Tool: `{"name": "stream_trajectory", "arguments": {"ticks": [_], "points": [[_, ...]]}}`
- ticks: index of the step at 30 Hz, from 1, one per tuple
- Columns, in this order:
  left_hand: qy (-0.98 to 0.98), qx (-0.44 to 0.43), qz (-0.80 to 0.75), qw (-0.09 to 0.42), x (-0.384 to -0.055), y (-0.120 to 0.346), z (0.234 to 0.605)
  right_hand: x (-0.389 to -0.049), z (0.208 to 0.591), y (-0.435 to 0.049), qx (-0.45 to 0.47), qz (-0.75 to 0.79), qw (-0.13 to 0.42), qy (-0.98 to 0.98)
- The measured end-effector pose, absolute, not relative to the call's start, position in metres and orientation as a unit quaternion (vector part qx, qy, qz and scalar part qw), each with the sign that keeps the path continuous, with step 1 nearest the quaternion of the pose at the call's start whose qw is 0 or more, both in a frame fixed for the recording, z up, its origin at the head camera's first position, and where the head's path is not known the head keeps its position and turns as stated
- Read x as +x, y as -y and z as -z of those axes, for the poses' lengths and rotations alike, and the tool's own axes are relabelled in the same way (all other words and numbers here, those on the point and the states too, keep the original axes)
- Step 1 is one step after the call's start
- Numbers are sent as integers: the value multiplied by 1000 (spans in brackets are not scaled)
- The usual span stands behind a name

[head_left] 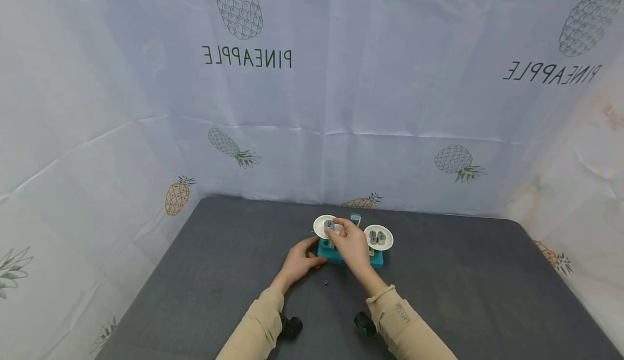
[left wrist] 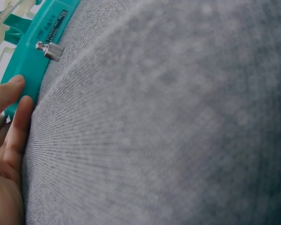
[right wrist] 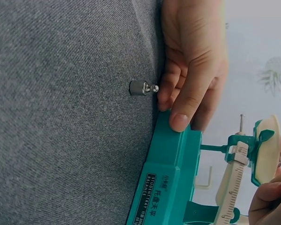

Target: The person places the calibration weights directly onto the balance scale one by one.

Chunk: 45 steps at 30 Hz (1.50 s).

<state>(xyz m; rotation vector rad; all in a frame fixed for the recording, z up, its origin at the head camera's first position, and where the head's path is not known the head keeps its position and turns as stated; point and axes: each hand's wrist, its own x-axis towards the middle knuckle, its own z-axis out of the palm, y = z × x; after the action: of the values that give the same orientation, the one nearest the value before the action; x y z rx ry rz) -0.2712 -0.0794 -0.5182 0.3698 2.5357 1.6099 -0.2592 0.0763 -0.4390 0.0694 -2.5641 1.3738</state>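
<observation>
A teal student tray balance (head_left: 376,261) with two cream pans stands on the dark table. My left hand (head_left: 298,262) grips the left end of its base, thumb on top, as the right wrist view shows up close. Over the left pan (head_left: 318,227), my right hand (head_left: 353,245) pinches a silver metal weight (head_left: 329,223); whether the weight touches the pan I cannot tell. Two metal weights (head_left: 377,237) sit side by side in the right pan (head_left: 388,244). A small knobbed weight (right wrist: 138,87) lies on the table in front of the balance, near my left hand.
The grey-black table (head_left: 463,284) reaches back to a pale cloth backdrop (head_left: 341,100) printed with pineapples. Below the sleeves, black wrist devices (head_left: 291,327) show at both forearms. The balance's ruled beam (right wrist: 232,187) runs between the pans.
</observation>
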Motion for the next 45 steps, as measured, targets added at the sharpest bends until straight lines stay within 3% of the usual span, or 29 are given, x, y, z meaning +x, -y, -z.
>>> {"name": "stream_trajectory", "arguments": {"ticks": [15, 26, 36, 45], "points": [[-836, 125, -532, 46, -275, 81, 518, -228, 436, -87, 98, -508, 140, 845], [-828, 126, -544, 48, -276, 81, 517, -220, 452, -100, 153, -446, 76, 879], [-830, 132, -540, 45, -273, 82, 516, -217, 474, -101, 179, -400, -21, 899], [-830, 133, -540, 41, -271, 80, 518, -222, 486, -102, 169, -396, -74, 899]]}}
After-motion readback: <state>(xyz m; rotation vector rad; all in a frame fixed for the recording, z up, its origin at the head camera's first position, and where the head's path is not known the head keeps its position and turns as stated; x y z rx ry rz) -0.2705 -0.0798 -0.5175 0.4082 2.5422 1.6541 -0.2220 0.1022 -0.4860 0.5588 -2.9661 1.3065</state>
